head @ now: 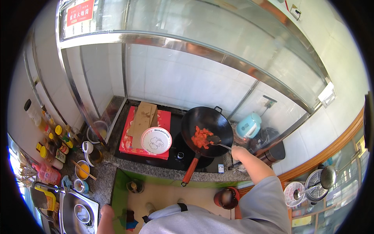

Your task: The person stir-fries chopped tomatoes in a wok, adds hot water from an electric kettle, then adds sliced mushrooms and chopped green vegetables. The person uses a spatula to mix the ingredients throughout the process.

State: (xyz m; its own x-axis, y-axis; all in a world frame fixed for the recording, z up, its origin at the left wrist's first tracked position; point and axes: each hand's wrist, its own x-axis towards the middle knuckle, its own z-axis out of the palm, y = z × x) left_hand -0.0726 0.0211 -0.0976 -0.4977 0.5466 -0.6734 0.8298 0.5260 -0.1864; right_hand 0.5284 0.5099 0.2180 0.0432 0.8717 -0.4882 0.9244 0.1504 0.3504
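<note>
My right hand (238, 153) grips the handle of a metal spatula (216, 141), whose blade rests among chopped tomatoes (201, 137) in a black wok (209, 118). The wok sits on a black cooktop (174, 163), its wooden handle (191, 171) pointing towards me. Left of the wok, a white bowl with a red rim (156, 140) stands on a red box (124, 143) beside cardboard pieces (141, 120). My left hand (107, 211) is at the counter edge by the sink (95, 204); its fingers are hard to make out, and no object shows in it.
Beaten egg (83, 171) with chopsticks (91, 175) fills a bowl on the left counter, near a small blue-sided container (81, 186) and several seasoning bottles (63, 137). A light blue kettle (248, 125) stands right of the wok. Metal-framed glass panels (187, 46) surround the cooktop's back. A bin (226, 198) is on the floor.
</note>
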